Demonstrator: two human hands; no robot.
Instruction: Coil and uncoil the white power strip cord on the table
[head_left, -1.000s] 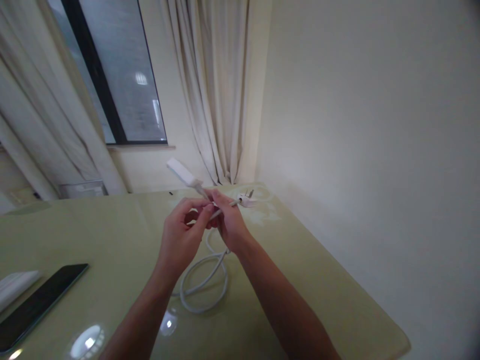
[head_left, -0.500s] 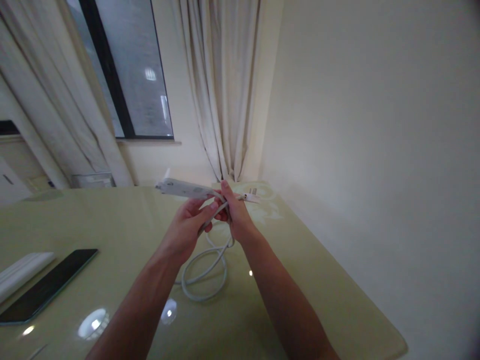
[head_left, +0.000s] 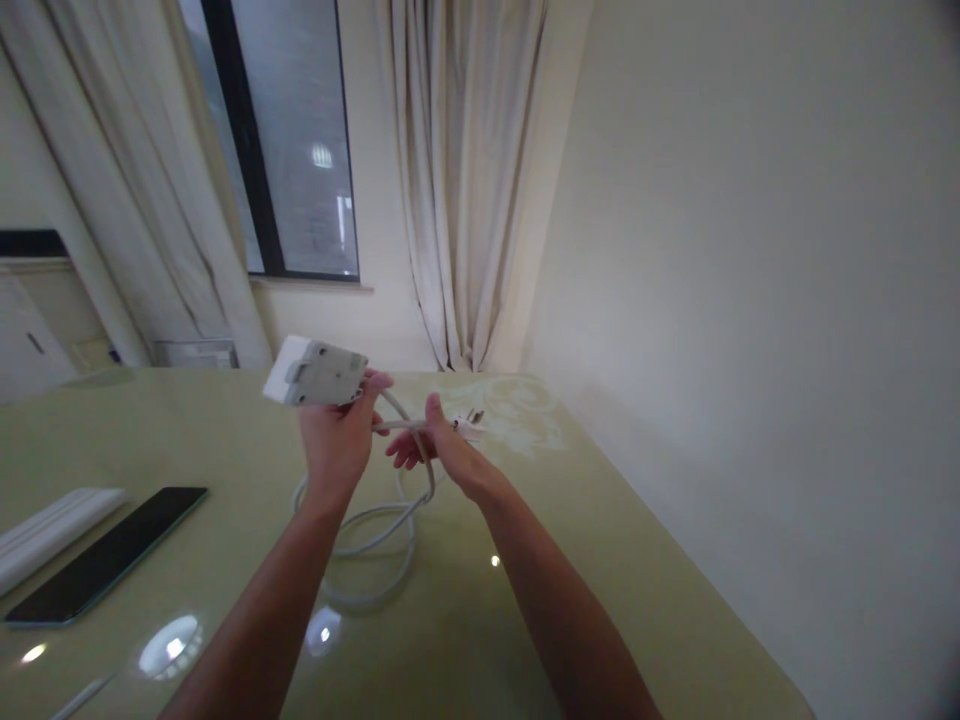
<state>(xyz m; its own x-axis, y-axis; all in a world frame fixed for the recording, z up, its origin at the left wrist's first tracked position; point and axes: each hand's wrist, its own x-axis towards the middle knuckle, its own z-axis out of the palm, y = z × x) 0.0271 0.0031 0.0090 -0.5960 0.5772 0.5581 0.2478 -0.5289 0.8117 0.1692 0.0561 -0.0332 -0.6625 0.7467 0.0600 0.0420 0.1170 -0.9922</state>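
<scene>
My left hand (head_left: 337,440) is closed round one end of a white power strip (head_left: 315,373), held up above the table with its underside facing me. A white cable (head_left: 375,520) runs from the strip, passes between my hands and loops down onto the table (head_left: 525,600). My right hand (head_left: 435,450) has its fingers curled around the cable near its plug (head_left: 469,425), whose prongs stick out to the right. Both forearms reach in from the bottom of the view.
A black phone (head_left: 105,565) and a white flat object (head_left: 52,525) lie on the glossy yellow-green table at the left. A window (head_left: 292,150) with pale curtains (head_left: 465,180) stands behind the table, and a plain wall closes the right side.
My left hand has moved left with the power strip and turned it so its underside shows. The cable loop has shifted left with it. My right hand stays on the cable near the plug.
</scene>
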